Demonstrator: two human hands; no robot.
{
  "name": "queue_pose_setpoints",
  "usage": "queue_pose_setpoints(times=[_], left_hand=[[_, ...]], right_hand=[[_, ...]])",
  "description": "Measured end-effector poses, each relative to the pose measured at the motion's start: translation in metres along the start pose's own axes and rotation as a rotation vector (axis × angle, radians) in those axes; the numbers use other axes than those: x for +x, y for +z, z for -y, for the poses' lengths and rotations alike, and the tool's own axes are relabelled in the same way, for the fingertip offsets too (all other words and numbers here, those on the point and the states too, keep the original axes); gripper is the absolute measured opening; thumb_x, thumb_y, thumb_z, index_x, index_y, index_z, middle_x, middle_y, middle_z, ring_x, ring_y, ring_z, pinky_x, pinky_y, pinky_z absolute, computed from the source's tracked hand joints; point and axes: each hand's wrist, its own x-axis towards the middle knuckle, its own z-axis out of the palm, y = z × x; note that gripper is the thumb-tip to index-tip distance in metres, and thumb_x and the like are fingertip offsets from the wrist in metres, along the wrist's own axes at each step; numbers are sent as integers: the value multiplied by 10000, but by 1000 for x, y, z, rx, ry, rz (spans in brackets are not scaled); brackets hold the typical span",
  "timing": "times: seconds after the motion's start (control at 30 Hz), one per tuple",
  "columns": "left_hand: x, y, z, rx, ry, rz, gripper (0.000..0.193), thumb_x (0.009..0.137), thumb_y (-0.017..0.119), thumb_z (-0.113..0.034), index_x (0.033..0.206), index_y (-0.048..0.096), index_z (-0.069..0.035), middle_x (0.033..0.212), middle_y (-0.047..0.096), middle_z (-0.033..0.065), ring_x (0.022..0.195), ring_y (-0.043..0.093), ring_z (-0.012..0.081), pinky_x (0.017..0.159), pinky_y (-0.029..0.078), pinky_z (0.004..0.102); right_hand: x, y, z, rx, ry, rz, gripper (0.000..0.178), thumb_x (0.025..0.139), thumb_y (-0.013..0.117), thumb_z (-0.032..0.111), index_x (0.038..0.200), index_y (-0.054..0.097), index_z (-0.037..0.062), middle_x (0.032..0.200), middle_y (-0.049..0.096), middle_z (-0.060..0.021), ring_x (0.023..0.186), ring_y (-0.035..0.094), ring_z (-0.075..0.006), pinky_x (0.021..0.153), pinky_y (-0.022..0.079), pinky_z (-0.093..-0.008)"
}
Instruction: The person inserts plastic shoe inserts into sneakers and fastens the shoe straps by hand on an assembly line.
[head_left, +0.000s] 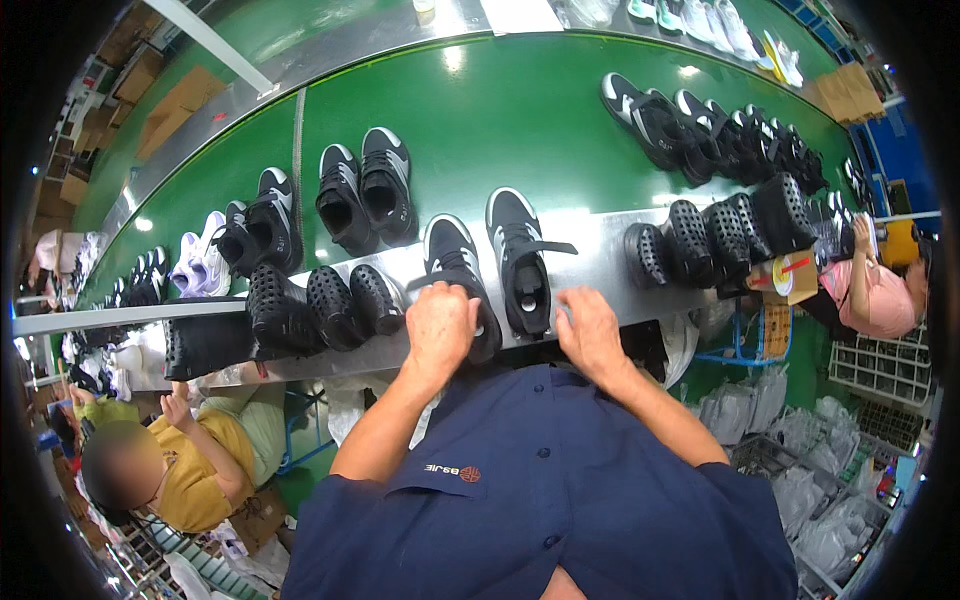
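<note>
Two black-and-grey sneakers stand side by side in front of me on the metal ledge, toes pointing away. The left sneaker (452, 245) is partly covered by my left hand (442, 322), whose fingers are curled closed at its collar and strap; what they grip is hidden. On the right sneaker (516, 235), the strap (545, 247) sticks out loose to the right. My right hand (592, 325) is beside that shoe's heel, slightly apart from it, with fingers loosely bent, thumb and forefinger apart, and nothing visible between them.
A green conveyor belt (480, 120) runs beyond the metal ledge (600, 250). Another sneaker pair (385, 180) and a sneaker row (690, 125) stand on it. Black perforated blocks (690, 240) line the ledge on both sides. Co-workers in yellow (205, 470) and pink (880, 295) sit left and right.
</note>
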Motion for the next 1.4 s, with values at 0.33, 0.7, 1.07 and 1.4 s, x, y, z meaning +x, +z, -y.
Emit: queue_pose_setpoints(times=[0.33,0.7,1.07,1.4], left_hand=[[74,61,-29,-325,544,-287,105,785,672,-73,872,685,-16,874,575,156,851,589,373,753,493,460],[144,10,-11,-707,11,581,234,887,665,-127,1059,704,26,809,680,42,744,590,122,690,494,305],[88,30,-42,-424,206,-91,234,818,646,-113,1005,669,27,890,678,227,869,657,417,795,529,478],[88,38,-28,-525,13,118,268,823,650,-162,1018,725,4,768,702,150,716,685,219,694,538,341]], right_hand=[[47,52,-45,4,7,-107,324,854,647,158,1158,621,49,1021,630,-172,908,638,-387,776,532,-461],[103,-8,-21,-86,60,217,302,905,593,273,875,673,-16,836,679,-241,815,673,-428,738,546,-504],[61,-22,-17,213,25,-143,216,905,635,150,1039,638,-20,1016,664,-191,915,667,-354,826,556,-422],[31,-313,-204,-862,791,-439,766,887,593,642,1284,558,-12,1224,597,-285,1195,551,-429,1005,454,-509]])
